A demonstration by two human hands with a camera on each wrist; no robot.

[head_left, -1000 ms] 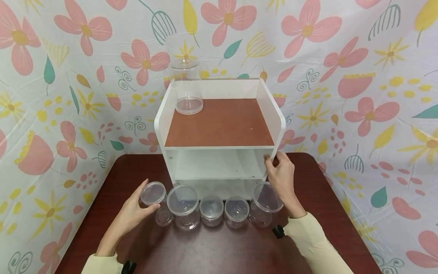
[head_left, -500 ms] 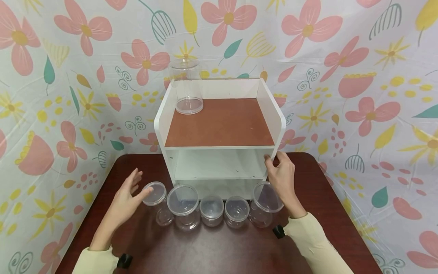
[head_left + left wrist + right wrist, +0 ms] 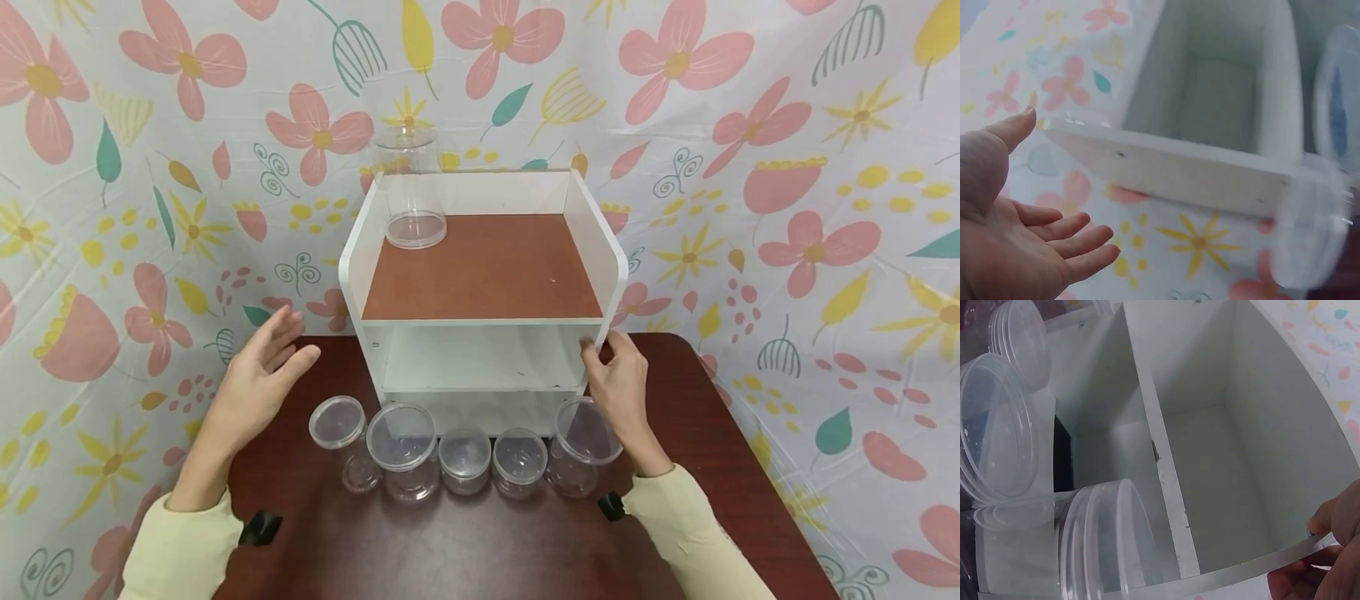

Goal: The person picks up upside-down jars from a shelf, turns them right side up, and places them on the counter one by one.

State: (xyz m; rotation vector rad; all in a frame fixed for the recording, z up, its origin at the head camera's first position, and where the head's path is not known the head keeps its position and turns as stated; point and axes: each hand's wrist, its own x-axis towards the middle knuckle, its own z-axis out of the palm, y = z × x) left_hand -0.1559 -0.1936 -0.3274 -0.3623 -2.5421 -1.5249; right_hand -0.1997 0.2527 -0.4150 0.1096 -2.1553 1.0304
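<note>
My left hand [image 3: 251, 387] is raised in the air to the left of a white wooden shelf unit [image 3: 487, 267], fingers spread loosely and holding nothing. In the left wrist view its palm [image 3: 1016, 250] faces the unit's side. Closest to it on the table stands a tall, narrow clear jar [image 3: 337, 422] with a lid. With thumb and fingers, my right hand [image 3: 618, 383] grips the front edge of the unit's right side panel [image 3: 1297, 425]. A wide clear jar [image 3: 587, 431] stands just below that wrist.
Between the outer jars are a large clear jar [image 3: 401, 437] and two short ones [image 3: 465, 458], in a row before the unit. A tall clear cylinder [image 3: 408, 187] stands on the brown top at back left. Flowered cloth [image 3: 750, 250] surrounds the dark table [image 3: 480, 550].
My left hand has let go of the leftmost jar and moved up and to the left. The jar stays upright in the row. My right hand keeps its grip on the panel.
</note>
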